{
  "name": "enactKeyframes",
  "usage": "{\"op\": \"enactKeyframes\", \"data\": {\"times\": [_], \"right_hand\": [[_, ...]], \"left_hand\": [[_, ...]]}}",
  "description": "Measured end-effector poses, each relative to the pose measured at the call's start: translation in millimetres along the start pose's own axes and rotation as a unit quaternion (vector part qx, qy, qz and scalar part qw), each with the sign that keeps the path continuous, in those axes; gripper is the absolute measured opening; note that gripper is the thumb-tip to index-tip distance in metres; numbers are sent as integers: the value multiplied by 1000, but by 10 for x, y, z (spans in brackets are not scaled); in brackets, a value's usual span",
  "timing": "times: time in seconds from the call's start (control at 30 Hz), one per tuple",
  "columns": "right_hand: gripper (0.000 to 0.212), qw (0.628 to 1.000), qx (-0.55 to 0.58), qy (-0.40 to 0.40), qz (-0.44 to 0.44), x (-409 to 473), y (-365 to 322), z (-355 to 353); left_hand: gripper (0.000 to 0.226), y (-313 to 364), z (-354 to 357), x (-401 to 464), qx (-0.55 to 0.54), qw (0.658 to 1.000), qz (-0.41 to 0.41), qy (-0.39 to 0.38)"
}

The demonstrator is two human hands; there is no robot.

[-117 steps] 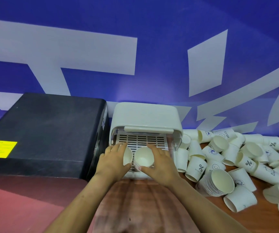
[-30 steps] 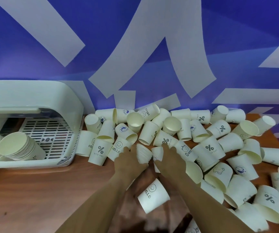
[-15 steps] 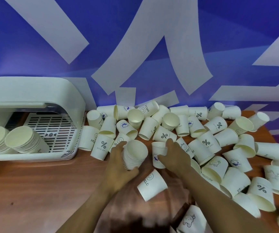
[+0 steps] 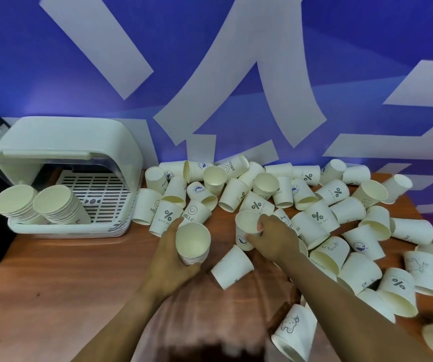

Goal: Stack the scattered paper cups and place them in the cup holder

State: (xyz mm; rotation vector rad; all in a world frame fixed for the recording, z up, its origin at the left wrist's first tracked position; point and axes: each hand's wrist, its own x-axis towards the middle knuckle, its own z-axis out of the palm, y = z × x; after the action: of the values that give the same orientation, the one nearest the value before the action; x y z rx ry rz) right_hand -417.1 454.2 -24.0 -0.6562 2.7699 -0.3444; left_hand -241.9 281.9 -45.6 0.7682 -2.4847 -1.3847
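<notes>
Left hand cradles nested cups; right hand's grip pinches one cup.

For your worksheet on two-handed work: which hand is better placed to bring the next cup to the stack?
Right. The right hand already pinches a single white paper cup; the left hand grips the nested white cup stack, mouth open.

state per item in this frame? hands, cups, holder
left hand: grips a short stack of nested cups, mouth toward the camera
right hand: pinches a single cup by the rim, a finger inside
cup holder: lid up, two stacks lying inside on the grille
loose cups: scattered on the table, mostly tipped over or mouth down
lone cup: on its side between the hands
</notes>
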Motion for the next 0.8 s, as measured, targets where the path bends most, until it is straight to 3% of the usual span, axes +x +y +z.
{"op": "enactKeyframes", "data": {"times": [0.17, 0.33, 0.43, 0.53, 0.63, 0.8], "right_hand": [[40, 1000, 1, 11, -8, -69, 5, -30], [40, 1000, 12, 19, -13, -134, 30, -76], [42, 999, 17, 31, -15, -182, 61, -112], [41, 998, 38, 50, -9, -227, 131, -154], [42, 995, 65, 76, -3, -262, 241, -225], [41, 990, 93, 108, 18, -319, 428, -378]], "left_hand": [[109, 86, -118, -76, 64, 998, 7, -6], [109, 339, -225, -124, 149, 987, 35, 52], [74, 619, -151, -162, 154, 966, 166, 123], [34, 923, 122, -275, 117, 958, 258, 50], [38, 1037, 525, -352, 113, 968, 216, -58], [74, 830, 1030, -186, 251, 957, 26, -143]]}}
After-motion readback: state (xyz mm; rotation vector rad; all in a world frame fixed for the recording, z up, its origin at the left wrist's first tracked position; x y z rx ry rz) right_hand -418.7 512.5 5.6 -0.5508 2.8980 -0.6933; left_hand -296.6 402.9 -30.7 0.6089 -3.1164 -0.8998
